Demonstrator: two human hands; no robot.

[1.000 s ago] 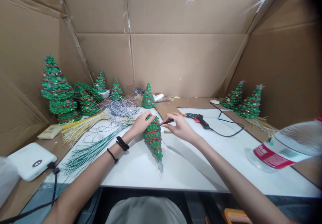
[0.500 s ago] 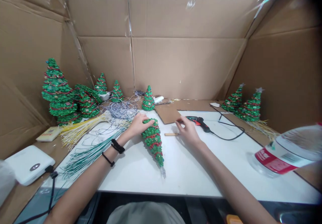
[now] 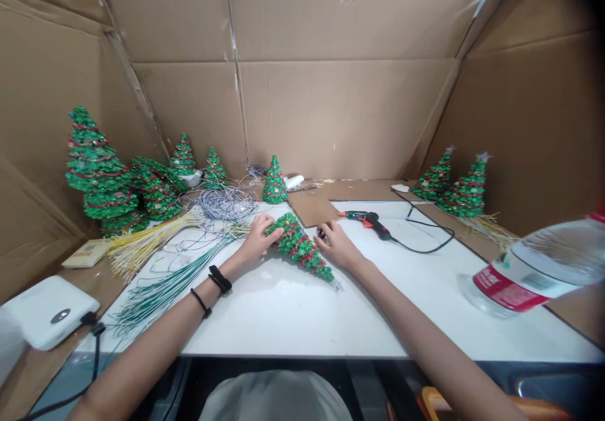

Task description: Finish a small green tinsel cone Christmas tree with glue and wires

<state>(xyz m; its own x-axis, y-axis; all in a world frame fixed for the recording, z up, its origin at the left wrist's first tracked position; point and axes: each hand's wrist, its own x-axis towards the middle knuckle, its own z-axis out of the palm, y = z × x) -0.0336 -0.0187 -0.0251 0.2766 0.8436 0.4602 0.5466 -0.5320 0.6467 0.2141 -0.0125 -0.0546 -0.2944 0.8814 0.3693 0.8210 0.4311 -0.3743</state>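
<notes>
A small green Christmas tree [image 3: 301,249] with a red garland lies on its side on the white tabletop, its clear tip pointing right and toward me. My left hand [image 3: 259,235] is closed around the wide base end, thumb on top. Just right of the tree, my right hand [image 3: 336,244] has its fingers curled together close to the branches. Something small and dark shows at those fingertips, too little to name. Behind the right hand lies a brown cardboard piece [image 3: 312,210]. The hot glue gun [image 3: 368,218] rests to its right, nozzle pointing left.
Finished-looking trees [image 3: 106,181] stand at the back left, with two star-topped ones [image 3: 466,191] at the back right. Green wires [image 3: 165,288] and a tangled wire coil [image 3: 224,203] lie left. A plastic bottle [image 3: 510,285] leans in at right; a white power bank [image 3: 51,311] sits left.
The tree has swung so its tip points farther right. My right hand has moved left, off the glue gun's nozzle area and beside the tree. The tan stick no longer shows on the table.
</notes>
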